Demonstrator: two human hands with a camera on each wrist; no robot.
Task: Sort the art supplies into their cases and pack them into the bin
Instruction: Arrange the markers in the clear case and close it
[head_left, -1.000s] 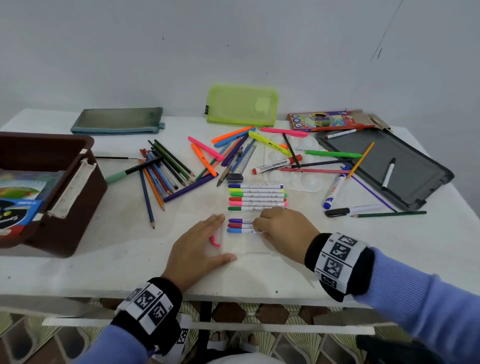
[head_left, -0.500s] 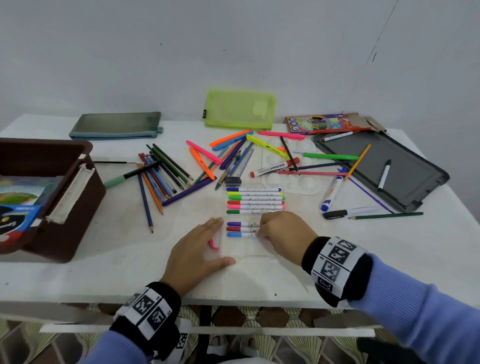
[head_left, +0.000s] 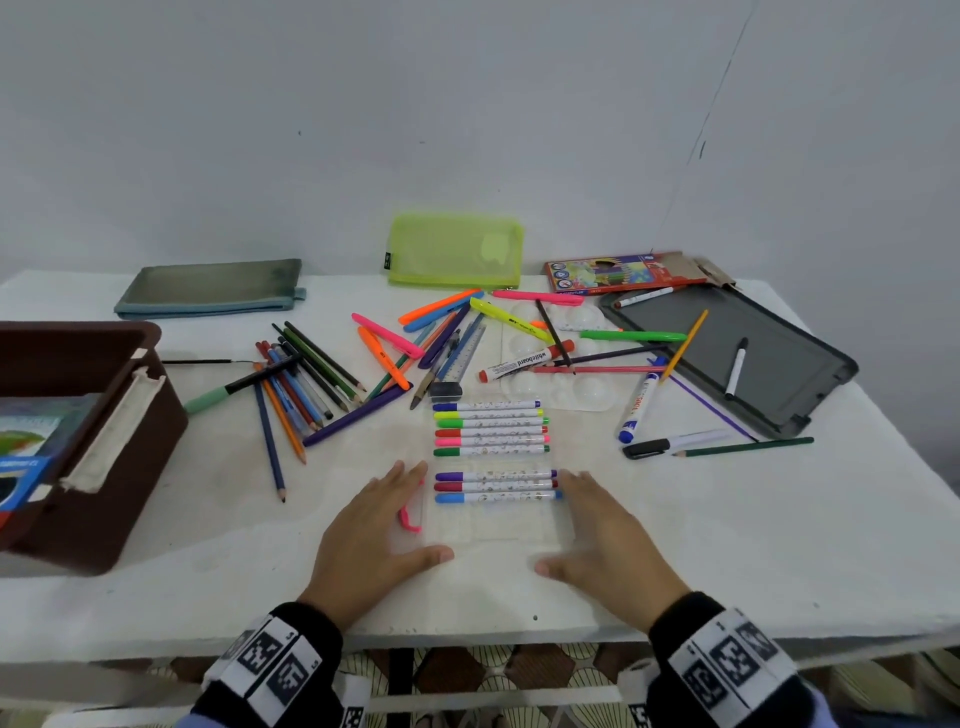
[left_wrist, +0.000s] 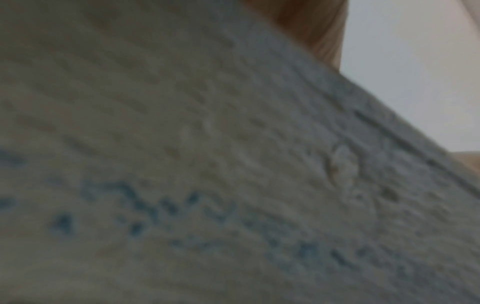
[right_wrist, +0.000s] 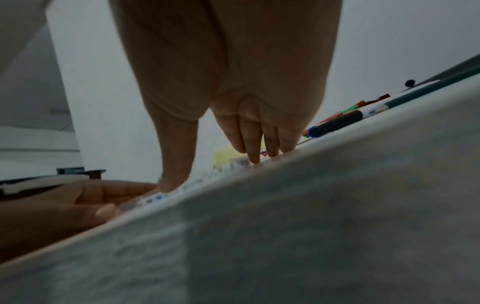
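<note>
Head view: clear marker case lies between flat, released hands.

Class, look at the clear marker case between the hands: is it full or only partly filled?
Partly filled. The clear marker case holds nine markers, with a bare slot between groups and bare slots nearest the person.

A matt, rough white table carries a clear glossy plastic marker case. Toward its far edge lie a green mesh pouch and a printed cardboard pencil box; a smooth brown plastic bin stands left.
</note>
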